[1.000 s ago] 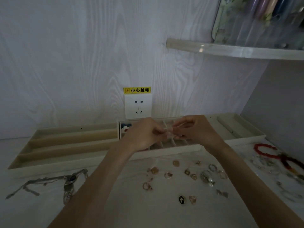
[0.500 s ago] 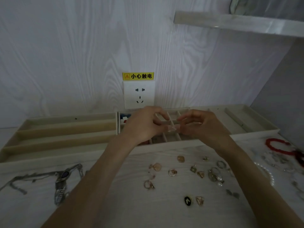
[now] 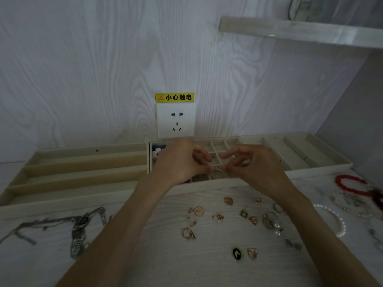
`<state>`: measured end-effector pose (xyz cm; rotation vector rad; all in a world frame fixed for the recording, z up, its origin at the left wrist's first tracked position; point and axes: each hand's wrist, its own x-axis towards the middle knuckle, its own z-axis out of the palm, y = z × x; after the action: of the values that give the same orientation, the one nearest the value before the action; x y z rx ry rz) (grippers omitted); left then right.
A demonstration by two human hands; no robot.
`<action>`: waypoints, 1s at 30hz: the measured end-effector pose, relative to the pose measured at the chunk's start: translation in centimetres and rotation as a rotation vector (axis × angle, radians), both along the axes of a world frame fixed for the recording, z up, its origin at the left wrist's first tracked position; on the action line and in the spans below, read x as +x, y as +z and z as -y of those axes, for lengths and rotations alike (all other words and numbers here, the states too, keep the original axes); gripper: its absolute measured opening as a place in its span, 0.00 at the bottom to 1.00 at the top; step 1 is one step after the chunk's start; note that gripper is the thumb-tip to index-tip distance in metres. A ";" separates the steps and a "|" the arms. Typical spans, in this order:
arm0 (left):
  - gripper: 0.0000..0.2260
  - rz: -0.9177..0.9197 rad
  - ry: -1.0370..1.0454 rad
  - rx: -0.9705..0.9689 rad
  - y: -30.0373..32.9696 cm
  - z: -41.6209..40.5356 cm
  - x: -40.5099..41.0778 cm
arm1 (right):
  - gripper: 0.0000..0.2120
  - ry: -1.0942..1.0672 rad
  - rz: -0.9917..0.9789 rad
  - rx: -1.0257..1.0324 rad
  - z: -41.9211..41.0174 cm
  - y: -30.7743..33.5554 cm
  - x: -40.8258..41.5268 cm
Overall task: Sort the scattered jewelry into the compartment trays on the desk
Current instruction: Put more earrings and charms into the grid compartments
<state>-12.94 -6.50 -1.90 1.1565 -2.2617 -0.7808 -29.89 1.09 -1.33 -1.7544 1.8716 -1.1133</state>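
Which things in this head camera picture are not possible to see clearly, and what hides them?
- Item between the left hand and right hand: small, pale and blurred; its kind is unclear.
- Front compartments of the middle tray: covered by both hands.
- Red bead bracelet: blurred and cut off by the right edge.
- Object on the shelf: cut off by the top edge.
- Silver pieces near the right forearm: too small.

Only legible text: yellow rectangular warning sticker (image 3: 174,97) on the white wood-grain wall, directly above the white wall socket (image 3: 175,120). Black characters "小心触电", orange warning-triangle icon at its left end.
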 end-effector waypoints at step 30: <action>0.25 0.448 -0.255 -0.113 1.9 -0.4 0.5 | 0.27 0.040 -0.236 -0.026 -0.6 0.0 0.3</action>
<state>-12.41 -6.10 0.01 1.0859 -2.8253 -0.5090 -29.62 1.71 -1.33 -2.0047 1.9516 -0.9545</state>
